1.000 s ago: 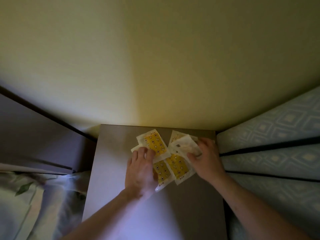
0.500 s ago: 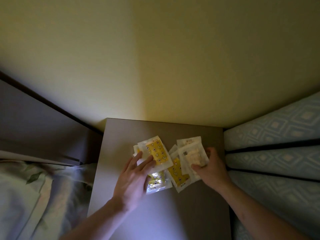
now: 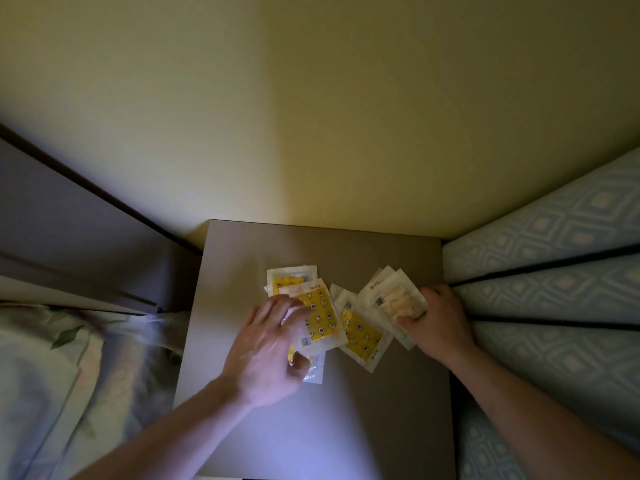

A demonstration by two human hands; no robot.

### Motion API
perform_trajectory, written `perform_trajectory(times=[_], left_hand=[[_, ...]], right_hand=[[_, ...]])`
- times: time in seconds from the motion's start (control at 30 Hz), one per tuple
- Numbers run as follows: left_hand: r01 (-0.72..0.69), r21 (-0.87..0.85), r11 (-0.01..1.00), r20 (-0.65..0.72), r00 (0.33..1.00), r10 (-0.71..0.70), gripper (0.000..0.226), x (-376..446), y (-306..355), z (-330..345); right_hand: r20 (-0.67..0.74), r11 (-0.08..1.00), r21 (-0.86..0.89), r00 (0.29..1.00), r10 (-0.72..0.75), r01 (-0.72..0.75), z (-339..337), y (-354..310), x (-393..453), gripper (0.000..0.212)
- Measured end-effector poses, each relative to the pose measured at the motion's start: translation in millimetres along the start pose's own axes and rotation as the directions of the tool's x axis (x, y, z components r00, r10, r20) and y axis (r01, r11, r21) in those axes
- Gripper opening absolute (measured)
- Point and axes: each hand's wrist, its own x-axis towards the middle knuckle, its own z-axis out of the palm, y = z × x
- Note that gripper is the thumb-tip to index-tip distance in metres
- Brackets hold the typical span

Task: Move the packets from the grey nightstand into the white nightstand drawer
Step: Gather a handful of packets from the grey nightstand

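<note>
While the room is dim, the head view shows the grey nightstand (image 3: 363,410) top from above, set against a yellowish wall (image 3: 311,116), with a scatter of packets lying on its far half. Left cluster: a yellow-printed packet (image 3: 320,315) with star and moon marks lies overlapping a second yellow packet (image 3: 291,277) at its far side; a shiny clear packet (image 3: 313,370) sticks out at its near edge. Left hand (image 3: 266,348) lies over this cluster, fingers bent onto the left edge of the yellow-printed packet and the thumb curled at the shiny clear packet; it looks like a pinch on these packets, though the blur leaves the exact contact unclear. Middle: another yellow packet (image 3: 360,336) lies tilted, partly under pale ones. Right cluster: a pale packet (image 3: 398,301) with cream contents sits on top of further white packets fanned beneath it. Right hand (image 3: 438,322) grasps this right cluster, thumb on top of the pale packet's near right corner, fingers curled round the far right edge. All packets seen rest on or just above the grey top. A blue patterned mattress (image 3: 554,271) abuts the nightstand on the right; floral bedding (image 3: 52,375) lies to the left.
</note>
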Motion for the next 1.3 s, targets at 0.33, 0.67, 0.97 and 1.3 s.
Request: perform_trajectory(times=[0.33, 0.67, 0.97, 1.3], left_hand=[[0.285, 0.015, 0.958, -0.039, 0.958, -0.284, 0.108, 20, 4, 13], [0.407, -0.614, 0.676, 0.026, 0.867, -0.498, 0.020, -21, -7, 18], [0.615, -0.527, 0.587, 0.016, 0.698, -0.716, 0.010, -48, 3, 41], [0.665, -0.623, 0.412, 0.183, 0.636, -0.750, 0.015, -42, 20, 40]], right_hand=[[0.057, 0.907, 0.385, 0.985, 0.162, -0.172, 6, 4, -25, 0.047], [0.223, 0.772, 0.579, 0.961, 0.161, -0.263, 22, 9, -63, 0.033], [0.158, 0.767, 0.588, 0.966, 0.206, -0.259, 59, -1, -90, 0.032], [-0.010, 0.883, 0.459, 0.994, 0.113, -0.096, 54, 0, -76, 0.034]])
